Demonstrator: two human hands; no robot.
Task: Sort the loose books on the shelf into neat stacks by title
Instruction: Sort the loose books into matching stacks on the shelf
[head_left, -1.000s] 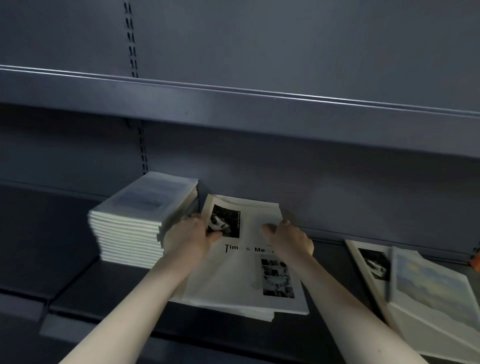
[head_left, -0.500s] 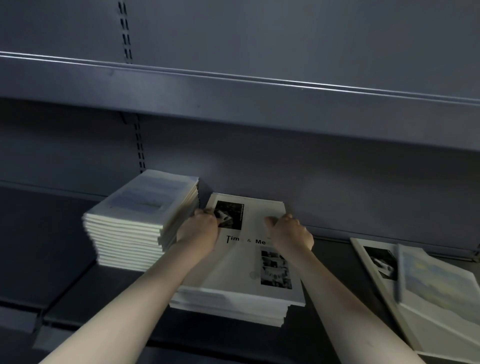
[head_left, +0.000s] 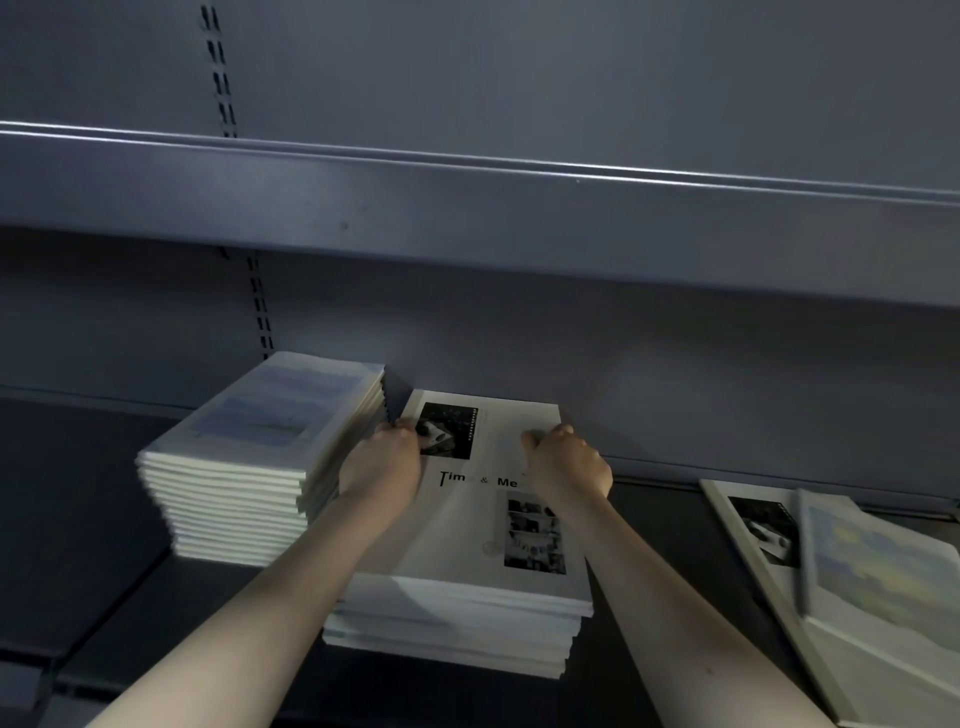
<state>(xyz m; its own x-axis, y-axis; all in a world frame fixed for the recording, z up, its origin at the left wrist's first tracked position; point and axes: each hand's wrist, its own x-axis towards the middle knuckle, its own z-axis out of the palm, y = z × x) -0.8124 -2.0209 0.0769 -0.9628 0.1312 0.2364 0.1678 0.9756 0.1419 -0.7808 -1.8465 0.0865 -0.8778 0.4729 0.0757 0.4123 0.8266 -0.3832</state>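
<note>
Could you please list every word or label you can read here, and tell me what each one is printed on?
"Tim & Me": partly legible title on the top book of the middle stack, under the left hand and right hand.
Small vertical print beside its upper photo: too small to read.
Left stack and loose books at right: no legible text.

Both hands are resting on the far end of the middle stack (head_left: 467, 597) of white books, whose top cover is showing black photographs and the words "Tim & Me" (partly washed out). The left hand (head_left: 384, 465) is gripping its left edge with curled fingers, and the right hand (head_left: 569, 462) is lying curled on the cover. A taller stack (head_left: 249, 467) is sitting just left, and loose books (head_left: 857, 582) are lying overlapped well apart on the right of the dark shelf (head_left: 670, 525).
</note>
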